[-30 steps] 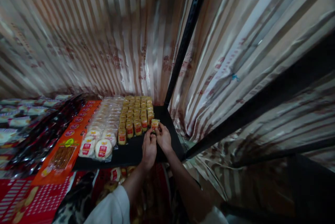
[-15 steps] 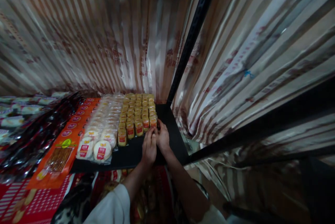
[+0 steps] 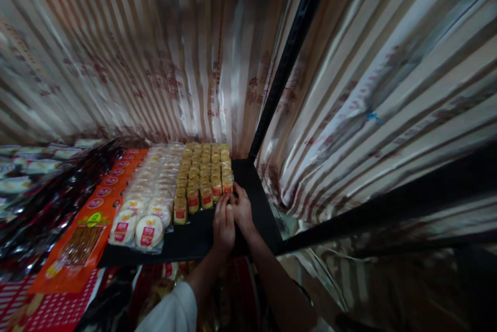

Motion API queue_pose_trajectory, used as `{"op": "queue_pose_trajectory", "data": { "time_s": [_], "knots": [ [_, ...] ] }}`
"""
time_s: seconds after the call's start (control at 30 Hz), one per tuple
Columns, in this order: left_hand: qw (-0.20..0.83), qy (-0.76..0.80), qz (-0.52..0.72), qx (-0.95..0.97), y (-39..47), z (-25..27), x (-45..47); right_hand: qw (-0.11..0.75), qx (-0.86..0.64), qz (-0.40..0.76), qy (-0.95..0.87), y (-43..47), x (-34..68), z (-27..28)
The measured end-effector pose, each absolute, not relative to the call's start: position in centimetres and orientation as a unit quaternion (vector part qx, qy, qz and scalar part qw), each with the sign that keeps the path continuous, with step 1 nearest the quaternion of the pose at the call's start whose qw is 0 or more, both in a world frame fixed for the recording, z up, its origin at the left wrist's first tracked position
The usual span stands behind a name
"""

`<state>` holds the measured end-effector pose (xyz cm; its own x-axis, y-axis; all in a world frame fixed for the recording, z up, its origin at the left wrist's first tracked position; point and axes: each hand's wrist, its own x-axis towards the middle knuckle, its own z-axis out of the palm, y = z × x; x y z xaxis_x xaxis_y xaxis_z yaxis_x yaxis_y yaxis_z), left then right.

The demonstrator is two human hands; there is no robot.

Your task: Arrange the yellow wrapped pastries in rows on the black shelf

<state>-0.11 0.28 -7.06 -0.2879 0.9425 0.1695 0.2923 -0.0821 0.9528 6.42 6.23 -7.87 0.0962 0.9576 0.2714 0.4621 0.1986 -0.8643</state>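
Observation:
Rows of small yellow wrapped snack packs (image 3: pixel 193 200) with red labels stand on a black shelf (image 3: pixel 186 241). My left hand (image 3: pixel 224 223) and my right hand (image 3: pixel 243 212) meet at the front of the rightmost row. Their fingers are bent and close together against the lower part of the front yellow snack pack (image 3: pixel 227 184). My right fingertips lie along its right side, my left ones at its front. Between the hands, the exact contact is hidden. Left of the yellow rows lie clear packs of round white cakes (image 3: pixel 149 231).
An orange snack bag (image 3: pixel 83 241) hangs over the shelf's front edge, with dark shiny packs (image 3: pixel 50 202) further left. Below is a red perforated basket (image 3: pixel 66 311). A black upright post (image 3: pixel 287 70) rises at the back right corner, before striped plastic sheeting (image 3: pixel 174 52).
The view has shifted slightly, so the shelf goods sit a little lower in it. Both hands stay together at the front of the rightmost yellow row.

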Motion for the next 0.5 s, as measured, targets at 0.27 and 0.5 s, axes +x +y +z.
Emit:
{"op": "queue_pose_trajectory", "data": {
  "time_s": [0.27,0.5],
  "knots": [
    [0.253,0.612,0.512,0.547,0.1,-7.5,0.1,0.523,-0.581,0.386,-0.489,8.2,7.3,-6.0],
    [0.268,0.614,0.474,0.571,0.5,-6.6,0.5,0.566,-0.496,0.519,-0.405,10.5,5.4,-5.0]
  ]
}}
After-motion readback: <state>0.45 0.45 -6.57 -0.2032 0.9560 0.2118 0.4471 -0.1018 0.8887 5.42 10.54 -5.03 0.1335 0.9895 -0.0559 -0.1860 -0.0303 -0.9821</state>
